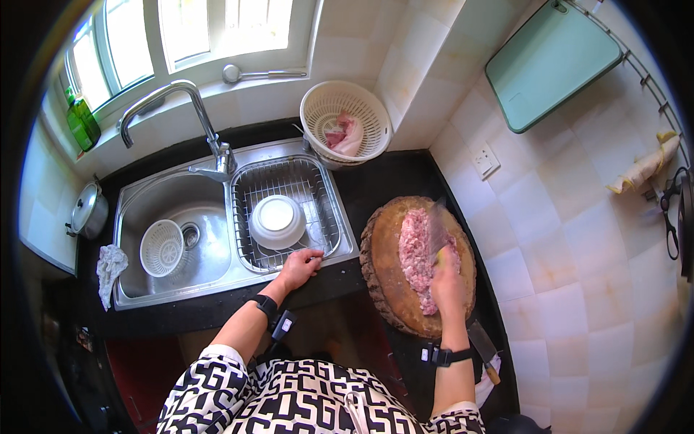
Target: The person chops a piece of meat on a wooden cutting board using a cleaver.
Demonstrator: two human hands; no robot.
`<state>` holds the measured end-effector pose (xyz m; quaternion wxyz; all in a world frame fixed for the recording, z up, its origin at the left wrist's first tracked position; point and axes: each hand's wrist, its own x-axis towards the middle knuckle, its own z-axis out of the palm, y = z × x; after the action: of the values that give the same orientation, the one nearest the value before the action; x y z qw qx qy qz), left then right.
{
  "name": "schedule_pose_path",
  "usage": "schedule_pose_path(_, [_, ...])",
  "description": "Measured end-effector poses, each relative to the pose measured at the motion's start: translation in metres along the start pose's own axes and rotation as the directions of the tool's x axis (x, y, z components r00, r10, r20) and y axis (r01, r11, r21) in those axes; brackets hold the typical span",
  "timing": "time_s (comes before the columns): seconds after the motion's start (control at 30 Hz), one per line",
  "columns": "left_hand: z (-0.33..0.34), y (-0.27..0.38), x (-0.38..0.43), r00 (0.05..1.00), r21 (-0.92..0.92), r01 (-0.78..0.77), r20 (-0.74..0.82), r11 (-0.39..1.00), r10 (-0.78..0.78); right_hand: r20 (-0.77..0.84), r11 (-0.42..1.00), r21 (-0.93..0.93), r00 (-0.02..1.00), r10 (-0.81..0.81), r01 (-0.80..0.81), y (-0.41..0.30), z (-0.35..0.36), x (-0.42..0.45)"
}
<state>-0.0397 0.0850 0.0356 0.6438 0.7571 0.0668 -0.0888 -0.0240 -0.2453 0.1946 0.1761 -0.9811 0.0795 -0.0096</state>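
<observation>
My right hand (449,282) grips the yellowish handle of a cleaver (436,230), whose blade is blurred over a long heap of minced raw meat (416,255). The meat lies on a round wooden chopping block (385,282) with a bark rim. My left hand (301,267) rests at the front edge of the steel double sink (244,279), fingers curled; whether anything is between them cannot be told. Beside it, an upturned white bowl (278,221) sits in a wire dish rack (320,217). Beyond the block, a piece of raw meat (347,135) lies in a cream plastic colander (379,116).
A second cleaver (481,340) lies on a cloth (485,386) right of my right forearm. The faucet (198,103) arches over the left basin, which holds a small white basket (162,248). A lidded pot (88,210) and crumpled cloth (110,271) are at left. The tiled wall bounds the right.
</observation>
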Motion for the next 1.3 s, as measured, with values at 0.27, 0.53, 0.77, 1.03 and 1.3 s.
schedule_pose_path(0.27, [-0.002,0.001,-0.001,1.0,-0.001,0.015,-0.008,1.0,-0.015,-0.32,0.952,0.208,0.935,-0.152,0.226,-0.007,-0.014,-0.013])
schedule_pose_path(0.53, [-0.003,-0.005,0.0,1.0,-0.003,-0.011,-0.003,1.0,0.011,-0.113,0.97,0.151,0.978,-0.176,0.192,0.003,-0.009,-0.015])
schedule_pose_path(0.77, [-0.001,-0.004,0.001,1.0,-0.012,0.026,0.009,1.0,-0.026,-0.257,0.953,0.169,0.944,-0.205,0.253,-0.009,0.013,-0.026])
schedule_pose_path(1.03, [-0.002,-0.001,-0.003,0.999,-0.038,0.029,-0.034,0.999,-0.031,-0.37,0.884,0.228,0.876,-0.309,0.408,-0.022,-0.01,-0.039])
schedule_pose_path(1.3, [0.0,-0.002,0.0,0.998,-0.058,0.058,0.034,0.997,-0.056,-0.021,0.973,0.037,0.974,-0.227,0.227,0.005,0.02,-0.006])
